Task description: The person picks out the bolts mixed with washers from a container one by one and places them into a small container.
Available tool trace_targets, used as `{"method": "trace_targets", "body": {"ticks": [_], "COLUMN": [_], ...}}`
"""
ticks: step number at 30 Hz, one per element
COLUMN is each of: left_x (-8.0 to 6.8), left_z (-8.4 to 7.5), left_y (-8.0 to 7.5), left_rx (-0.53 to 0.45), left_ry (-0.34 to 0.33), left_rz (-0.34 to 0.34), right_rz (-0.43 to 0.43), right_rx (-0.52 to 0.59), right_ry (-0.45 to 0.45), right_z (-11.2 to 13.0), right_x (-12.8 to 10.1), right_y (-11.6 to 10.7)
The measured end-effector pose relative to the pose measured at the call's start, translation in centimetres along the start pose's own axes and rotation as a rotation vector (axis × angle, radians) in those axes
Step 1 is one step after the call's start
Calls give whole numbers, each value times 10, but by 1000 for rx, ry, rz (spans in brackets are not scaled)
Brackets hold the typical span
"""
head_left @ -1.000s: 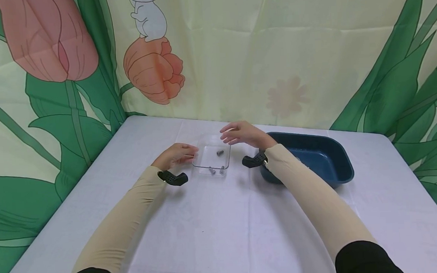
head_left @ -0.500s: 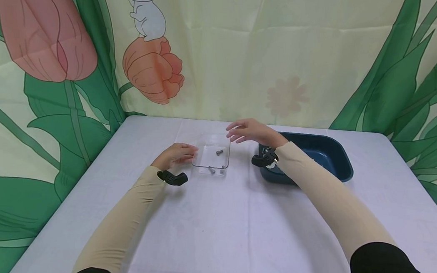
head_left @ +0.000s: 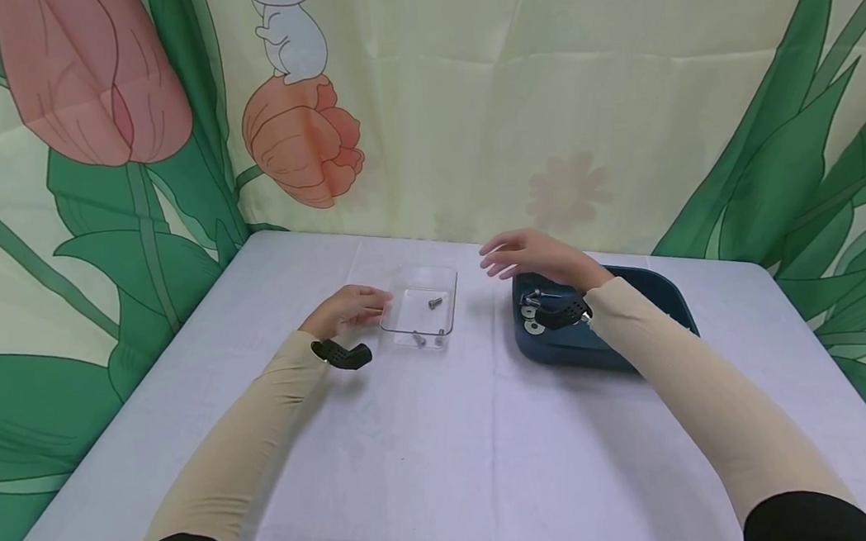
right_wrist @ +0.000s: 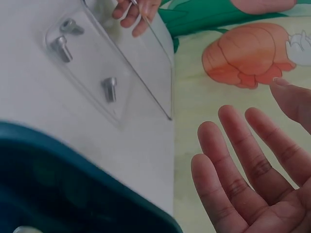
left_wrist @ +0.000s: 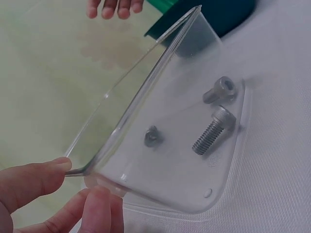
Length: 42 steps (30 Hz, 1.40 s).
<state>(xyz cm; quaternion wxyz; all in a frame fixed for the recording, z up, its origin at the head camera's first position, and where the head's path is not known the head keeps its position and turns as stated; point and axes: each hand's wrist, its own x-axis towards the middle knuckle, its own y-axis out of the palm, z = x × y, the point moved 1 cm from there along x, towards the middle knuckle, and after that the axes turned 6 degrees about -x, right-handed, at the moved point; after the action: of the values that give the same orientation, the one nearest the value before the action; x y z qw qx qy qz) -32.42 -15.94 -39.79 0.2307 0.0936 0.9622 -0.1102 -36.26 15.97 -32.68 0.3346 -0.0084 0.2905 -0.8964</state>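
Here the left hand [head_left: 346, 307] pinches the near corner of the clear tray [head_left: 420, 307] on the worktop [head_left: 413, 437]; it looks light, stiff and slick, best held by its rim. Three bolts [left_wrist: 214, 130] lie inside. The right hand [head_left: 540, 257], fingers apart and empty, has moved from the tray to above the blue bin [head_left: 601, 347].

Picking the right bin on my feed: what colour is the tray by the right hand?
Dark blue tray, beneath the right hand; the head view shows it best.
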Motion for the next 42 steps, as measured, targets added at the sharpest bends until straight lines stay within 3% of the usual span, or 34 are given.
{"method": "trace_targets", "body": {"ticks": [22, 42], "left_x": [4, -1], "left_z": [-1, 0], "left_y": [1, 0], "left_rx": [-25, -18], "left_ry": [-47, 4], "left_rz": [-27, 21], "right_rz": [-8, -108], "right_rx": [-42, -181], "right_ry": [81, 162], "right_z": [-44, -78], "right_x": [-37, -51], "right_y": [-31, -36]}}
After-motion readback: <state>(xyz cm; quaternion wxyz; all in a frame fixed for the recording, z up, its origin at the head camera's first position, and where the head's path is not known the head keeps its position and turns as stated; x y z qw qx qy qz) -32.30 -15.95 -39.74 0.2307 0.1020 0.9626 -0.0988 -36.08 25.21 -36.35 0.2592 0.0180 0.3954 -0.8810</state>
